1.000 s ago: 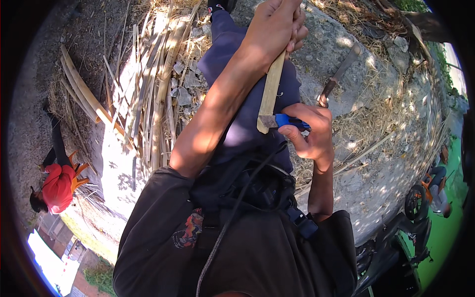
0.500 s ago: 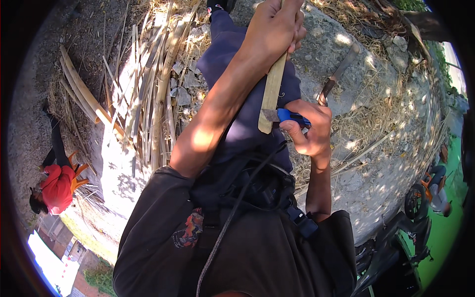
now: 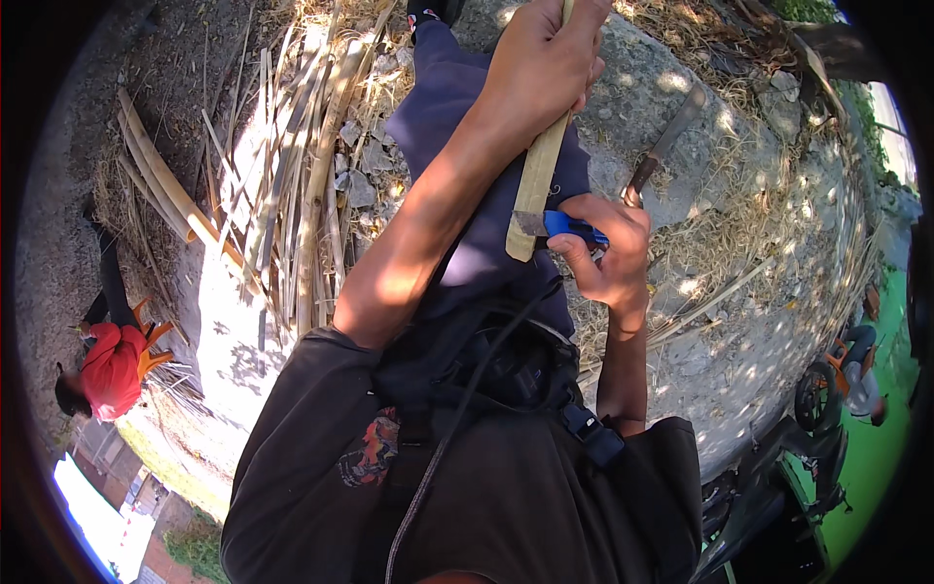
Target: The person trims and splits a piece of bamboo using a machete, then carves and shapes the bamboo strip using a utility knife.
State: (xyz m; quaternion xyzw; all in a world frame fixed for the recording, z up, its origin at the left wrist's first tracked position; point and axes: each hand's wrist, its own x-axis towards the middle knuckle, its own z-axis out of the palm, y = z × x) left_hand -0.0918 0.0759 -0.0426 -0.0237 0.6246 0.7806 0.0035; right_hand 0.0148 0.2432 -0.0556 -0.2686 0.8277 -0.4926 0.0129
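My left hand (image 3: pixel 545 68) is closed round the upper part of a flat bamboo strip (image 3: pixel 541 173), whose lower end hangs over my dark trousers. Fingers wrapped about its handle, my right hand (image 3: pixel 615 251) grips a blue utility knife (image 3: pixel 566 226). The knife's broad grey blade lies across the strip close to its rounded lower end. Part of the handle is hidden by my fingers. Beyond my right hand, a large knife with a dark handle (image 3: pixel 654 167) rests on the grey rock.
Long split bamboo strips (image 3: pixel 302 185) lie piled on my left, beside broken stones (image 3: pixel 368 165). A large grey rock (image 3: pixel 637 107) and dry straw (image 3: pixel 735 195) are on the right. One person in red (image 3: pixel 112 370) sits far left, another (image 3: pixel 861 380) far right near a motorcycle (image 3: pixel 817 399).
My left hand has shifted slightly right, tilting the top of the bamboo strip a little that way. My right hand and the utility knife have barely moved; the blade still rests on the strip.
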